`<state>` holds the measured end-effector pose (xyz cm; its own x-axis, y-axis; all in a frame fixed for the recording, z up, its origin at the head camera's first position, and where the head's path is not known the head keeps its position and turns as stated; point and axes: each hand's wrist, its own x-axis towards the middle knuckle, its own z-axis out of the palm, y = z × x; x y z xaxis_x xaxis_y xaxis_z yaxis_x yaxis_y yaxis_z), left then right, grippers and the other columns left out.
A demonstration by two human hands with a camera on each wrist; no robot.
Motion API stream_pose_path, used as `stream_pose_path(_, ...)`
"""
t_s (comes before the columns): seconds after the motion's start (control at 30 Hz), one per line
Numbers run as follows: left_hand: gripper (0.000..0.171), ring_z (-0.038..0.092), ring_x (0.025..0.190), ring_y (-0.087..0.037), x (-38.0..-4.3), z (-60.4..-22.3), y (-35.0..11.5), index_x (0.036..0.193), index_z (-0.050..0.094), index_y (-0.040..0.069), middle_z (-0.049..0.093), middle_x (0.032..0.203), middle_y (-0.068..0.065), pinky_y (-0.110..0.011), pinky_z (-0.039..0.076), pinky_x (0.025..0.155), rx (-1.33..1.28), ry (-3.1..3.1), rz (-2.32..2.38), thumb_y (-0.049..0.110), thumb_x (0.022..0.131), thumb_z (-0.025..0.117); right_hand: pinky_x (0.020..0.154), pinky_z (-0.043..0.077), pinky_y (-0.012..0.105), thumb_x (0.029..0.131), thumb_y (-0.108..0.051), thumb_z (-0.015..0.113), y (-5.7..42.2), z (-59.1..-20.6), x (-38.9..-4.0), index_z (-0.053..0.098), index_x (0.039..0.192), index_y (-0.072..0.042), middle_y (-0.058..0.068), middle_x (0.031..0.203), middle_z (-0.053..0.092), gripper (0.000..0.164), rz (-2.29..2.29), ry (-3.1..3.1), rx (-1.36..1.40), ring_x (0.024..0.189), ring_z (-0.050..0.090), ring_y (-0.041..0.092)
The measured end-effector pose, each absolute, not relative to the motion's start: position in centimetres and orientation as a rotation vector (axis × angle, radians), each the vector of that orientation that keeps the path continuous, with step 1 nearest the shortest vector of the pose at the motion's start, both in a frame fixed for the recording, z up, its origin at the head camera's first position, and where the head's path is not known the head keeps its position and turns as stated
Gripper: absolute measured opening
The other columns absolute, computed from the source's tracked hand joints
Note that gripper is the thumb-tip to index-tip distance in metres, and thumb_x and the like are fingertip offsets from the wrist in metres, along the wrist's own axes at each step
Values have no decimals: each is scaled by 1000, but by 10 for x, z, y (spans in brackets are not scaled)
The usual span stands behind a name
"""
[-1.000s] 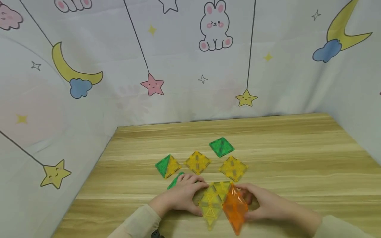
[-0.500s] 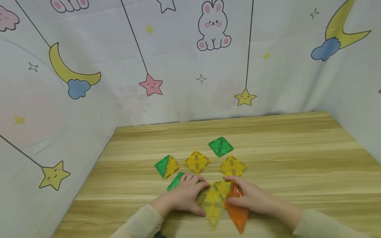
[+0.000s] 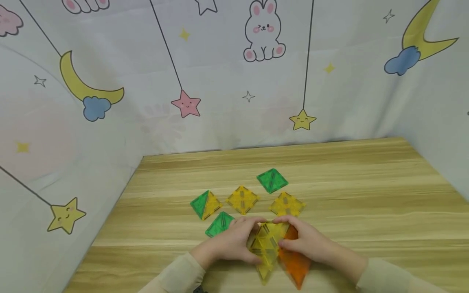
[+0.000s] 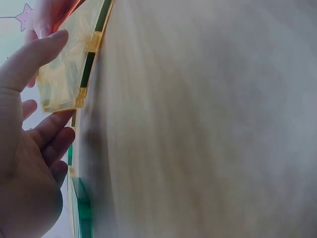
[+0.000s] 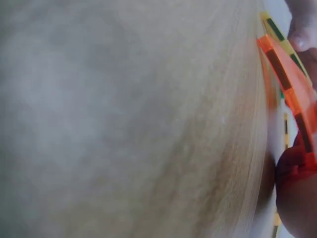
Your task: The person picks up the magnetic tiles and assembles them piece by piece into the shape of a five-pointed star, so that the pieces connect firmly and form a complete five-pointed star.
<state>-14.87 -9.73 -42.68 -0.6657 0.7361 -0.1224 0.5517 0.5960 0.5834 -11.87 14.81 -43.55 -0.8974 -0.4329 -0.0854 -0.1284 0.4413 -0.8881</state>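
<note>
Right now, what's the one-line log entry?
left hand: grips yellow piece | right hand: grips orange piece | farthest on table: green diamond

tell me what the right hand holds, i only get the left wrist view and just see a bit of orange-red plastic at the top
observer: In the head view, the right hand holds a kite-shaped orange translucent plastic piece near its far end.
operator: which loose piece lies farthest back
observer: A green translucent plastic diamond.
operator: any two-coloured one
observer: Yes, toward the left, a half-green, half-yellow translucent plastic diamond.
</note>
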Motion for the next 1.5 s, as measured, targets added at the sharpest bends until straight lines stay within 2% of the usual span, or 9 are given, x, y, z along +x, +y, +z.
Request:
stream_pose_path(0.17,86,44,113,-12,-146,-426,-96,141,31,23,47,125,0,-34,38,96,950,2371,894,38,71,80,99,23,62,85,-31,69,147,-437,-120,53,127,-21,10,132,49,46,-1491,2355,-505,127,34,37)
stream_pose_path(0.3,86,41,119,-13,-143,-426,-95,141,28,23,40,133,-5,-33,35,99,884,2283,1020,32,73,80,98,26,61,84,-31,70,144,-437,-121,53,124,-22,11,131,49,45,-1513,2353,-478,124,37,36)
stream_pose_path(0.47,86,36,123,-16,-140,-429,-91,140,25,26,31,138,-6,-34,31,101,800,2231,1141,29,72,79,93,32,51,84,-29,71,140,-437,-124,53,123,-19,11,124,52,44,-1583,2318,-452,115,43,31)
stream_pose_path(0.67,84,38,120,-18,-138,-430,-87,138,23,28,30,136,-6,-36,32,99,718,2208,1249,28,73,77,86,39,39,85,-22,70,136,-437,-126,51,124,-13,12,115,54,45,-1697,2238,-444,101,50,25)
stream_pose_path(0.87,78,37,121,-18,-137,-430,-84,134,26,28,30,135,-6,-37,33,98,726,2200,1327,24,75,77,81,45,34,84,-12,66,135,-437,-128,45,127,-6,17,114,52,48,-1792,2164,-509,98,53,26)
stream_pose_path(1.0,77,38,120,-17,-136,-432,-84,135,28,23,32,134,-4,-35,33,99,757,2258,1283,28,76,78,77,48,31,82,-10,67,139,-440,-128,42,130,-8,15,115,51,54,-1710,2193,-584,97,54,25)
stream_pose_path(1.1,79,39,121,-17,-136,-434,-85,136,30,20,36,134,-5,-36,34,100,804,2344,1202,34,76,78,75,48,30,82,-15,70,143,-440,-127,40,133,-10,15,117,51,59,-1617,2220,-629,97,55,25)
stream_pose_path(1.33,79,36,125,-19,-136,-435,-87,137,34,23,40,136,-3,-48,31,101,827,2455,1063,43,74,78,75,50,29,82,-17,72,154,-440,-122,34,139,-8,14,115,52,68,-1539,2196,-680,96,57,21)
stream_pose_path(1.5,79,36,125,-18,-135,-435,-87,137,35,23,40,136,-2,-49,28,101,836,2472,1028,44,74,77,75,50,29,82,-18,73,156,-441,-122,33,139,-7,12,114,53,71,-1502,2198,-688,94,58,21)
